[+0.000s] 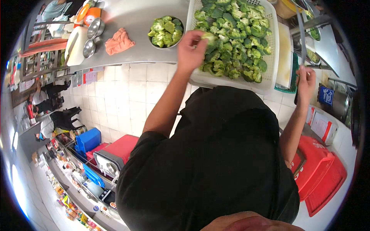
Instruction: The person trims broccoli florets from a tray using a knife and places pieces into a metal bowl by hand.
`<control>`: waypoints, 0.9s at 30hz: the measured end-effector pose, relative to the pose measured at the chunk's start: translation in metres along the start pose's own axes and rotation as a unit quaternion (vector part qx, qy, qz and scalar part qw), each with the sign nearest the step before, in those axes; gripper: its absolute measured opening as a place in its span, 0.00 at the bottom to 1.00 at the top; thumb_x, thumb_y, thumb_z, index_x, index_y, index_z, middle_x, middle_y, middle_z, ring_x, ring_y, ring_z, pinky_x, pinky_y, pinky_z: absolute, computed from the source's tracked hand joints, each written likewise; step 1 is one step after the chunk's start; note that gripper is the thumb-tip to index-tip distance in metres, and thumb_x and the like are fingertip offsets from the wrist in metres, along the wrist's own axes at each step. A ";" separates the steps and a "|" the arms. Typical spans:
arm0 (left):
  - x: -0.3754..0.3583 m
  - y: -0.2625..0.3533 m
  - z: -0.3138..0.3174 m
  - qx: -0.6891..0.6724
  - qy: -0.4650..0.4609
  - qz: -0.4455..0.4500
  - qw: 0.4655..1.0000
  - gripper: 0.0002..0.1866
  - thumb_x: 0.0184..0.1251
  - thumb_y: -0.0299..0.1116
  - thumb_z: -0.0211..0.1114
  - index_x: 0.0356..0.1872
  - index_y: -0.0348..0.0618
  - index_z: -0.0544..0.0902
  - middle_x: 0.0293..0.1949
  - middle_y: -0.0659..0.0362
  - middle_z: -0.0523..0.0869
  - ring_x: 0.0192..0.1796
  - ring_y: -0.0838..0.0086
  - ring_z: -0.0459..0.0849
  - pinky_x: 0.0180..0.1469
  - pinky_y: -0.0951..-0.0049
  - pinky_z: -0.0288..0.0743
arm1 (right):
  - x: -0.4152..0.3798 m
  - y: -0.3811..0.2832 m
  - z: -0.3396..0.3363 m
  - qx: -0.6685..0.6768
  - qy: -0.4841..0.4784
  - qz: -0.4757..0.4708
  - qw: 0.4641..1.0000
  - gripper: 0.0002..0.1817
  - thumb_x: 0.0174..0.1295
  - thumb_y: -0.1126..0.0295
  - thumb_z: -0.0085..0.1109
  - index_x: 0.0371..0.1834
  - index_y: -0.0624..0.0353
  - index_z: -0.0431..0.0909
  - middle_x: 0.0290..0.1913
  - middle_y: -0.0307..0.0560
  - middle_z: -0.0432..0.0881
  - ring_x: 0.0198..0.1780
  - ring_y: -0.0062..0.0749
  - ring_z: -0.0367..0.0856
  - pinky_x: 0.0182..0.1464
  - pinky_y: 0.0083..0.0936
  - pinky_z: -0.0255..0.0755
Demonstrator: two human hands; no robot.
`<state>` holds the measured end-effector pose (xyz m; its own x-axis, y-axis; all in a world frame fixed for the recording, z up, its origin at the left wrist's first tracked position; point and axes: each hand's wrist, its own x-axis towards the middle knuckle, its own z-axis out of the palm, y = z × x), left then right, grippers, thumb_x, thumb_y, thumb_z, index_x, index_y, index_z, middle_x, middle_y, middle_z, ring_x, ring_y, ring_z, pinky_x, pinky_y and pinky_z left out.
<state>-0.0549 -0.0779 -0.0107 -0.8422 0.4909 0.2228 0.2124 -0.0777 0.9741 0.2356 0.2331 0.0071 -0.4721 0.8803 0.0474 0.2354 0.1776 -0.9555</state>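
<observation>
— Grip first: what does each hand hold?
— Left hand (191,48) is pinched around a broccoli floret (208,37) at the near left edge of the white tray (271,57). Right hand (306,82) is clenched on a knife (301,36) handle, blade pointing away over the cutting board (285,54).
— What lies around, largest first?
— A steel surface (142,23) carries the tray, heaped with broccoli (235,42). Left of it sits a bowl (165,32) of florets, then an orange cloth (118,41), then two empty steel bowls (92,38). Red crates (322,177) sit low on the right.
</observation>
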 end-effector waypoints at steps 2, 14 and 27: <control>0.017 -0.016 -0.038 0.093 0.062 0.057 0.992 0.10 0.65 0.21 0.68 0.45 0.39 0.80 0.35 0.63 0.83 0.36 0.82 0.80 0.38 0.79 0.76 | 0.004 0.010 -0.014 -0.013 0.034 0.023 0.999 0.16 0.69 0.60 0.65 0.53 0.57 0.78 0.27 0.36 0.79 0.20 0.11 0.66 0.20 0.14 0.54; 0.047 -0.113 -0.162 0.355 0.189 0.118 0.908 0.11 0.59 0.24 0.68 0.43 0.36 0.80 0.42 0.52 0.82 0.42 0.66 0.81 0.40 0.67 0.77 | -0.009 0.048 -0.009 -0.030 0.042 0.102 0.993 0.23 0.71 0.56 0.62 0.62 0.61 0.78 0.25 0.35 0.76 0.20 0.13 0.68 0.19 0.14 0.59; 0.031 -0.113 -0.157 0.289 0.233 0.069 0.926 0.19 0.63 0.29 0.68 0.54 0.35 0.77 0.53 0.50 0.78 0.50 0.63 0.79 0.48 0.66 0.78 | -0.020 0.024 0.009 -0.016 0.028 0.097 0.995 0.22 0.71 0.60 0.62 0.61 0.62 0.77 0.24 0.34 0.76 0.19 0.12 0.66 0.19 0.15 0.57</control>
<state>-0.1827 -0.1901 -0.1080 -0.8806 0.0729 0.4682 0.4510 0.4318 0.7811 0.2429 0.2155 -0.0197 -0.3681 0.9221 -0.1193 0.3450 0.0163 -0.9385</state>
